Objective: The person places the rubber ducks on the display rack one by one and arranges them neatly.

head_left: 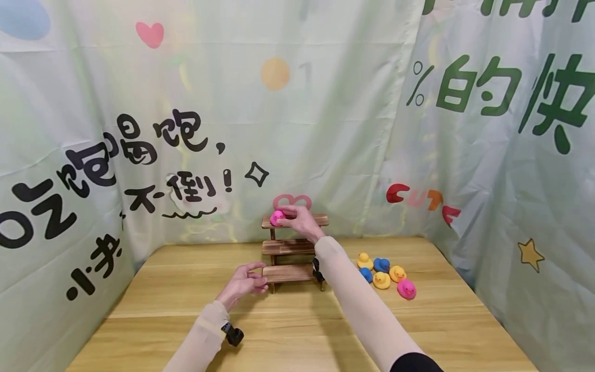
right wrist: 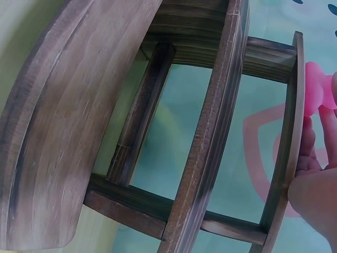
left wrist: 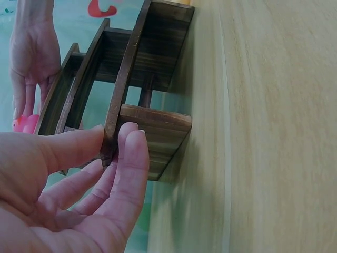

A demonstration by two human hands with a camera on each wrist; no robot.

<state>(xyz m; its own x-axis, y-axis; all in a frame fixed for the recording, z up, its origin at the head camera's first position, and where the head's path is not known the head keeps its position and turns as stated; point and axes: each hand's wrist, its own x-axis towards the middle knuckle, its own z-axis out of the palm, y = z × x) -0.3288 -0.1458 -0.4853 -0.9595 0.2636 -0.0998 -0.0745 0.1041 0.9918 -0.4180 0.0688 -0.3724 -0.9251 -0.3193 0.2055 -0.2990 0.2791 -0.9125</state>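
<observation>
- The pink duck (head_left: 277, 218) sits at the left end of the rack's top shelf (head_left: 321, 219), touching the board or just over it; the right wrist view cuts it off, so you can't be sure its base bears fully on the wood.
- Your right hand (head_left: 299, 223) reaches in from the duck's right, over the shelf, with thumb and fingers pinching it.
- So the duck lies to the left of your right palm, at the fingertips, with the shelf's long axis running left to right beneath both.
- Your left hand (head_left: 243, 283) is lower and nearer to you, its thumb and fingers pinching the left end of the rack's bottom shelf (head_left: 290, 273); it is well below the duck, so your right is the nearer hand.
- The rack (head_left: 285, 247) stands upright on the table (head_left: 186, 294), close to the backdrop (head_left: 325, 155).
- The loose ducks (head_left: 381, 280), yellow, blue and one pink, lie to the right of the rack, beyond your right forearm; your right hand is nearer to them too.
</observation>
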